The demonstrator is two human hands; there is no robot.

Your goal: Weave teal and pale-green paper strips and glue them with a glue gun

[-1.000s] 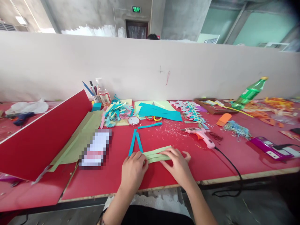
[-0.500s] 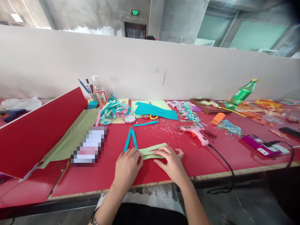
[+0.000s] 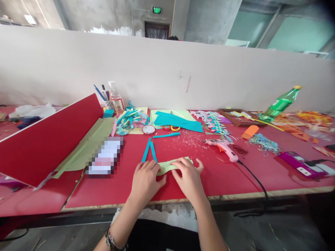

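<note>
Pale green paper strips [image 3: 165,167] lie side by side on the red tabletop between my two hands. My left hand [image 3: 146,179] bends over their left end, its fingers pressing down and its thumb held a little away. Over the right part of the strips, my right hand [image 3: 186,173] has its fingertips closed on them; its little finger sticks out. Just beyond my left fingers, two blue paper strips [image 3: 148,150] form a narrow upside-down V. Another blue strip [image 3: 166,135] lies farther back.
A pink glue gun [image 3: 222,147] with a black cord lies to the right, near a purple power strip [image 3: 300,163]. A phone [image 3: 105,155] is on the left, beside a red board [image 3: 52,143]. Paper scraps [image 3: 131,121] and a green bottle [image 3: 281,104] stand farther back.
The pale green strips, spread apart before, now lie closer together. My left thumb has moved away from its fingers, and the view has shifted slightly to the left.
</note>
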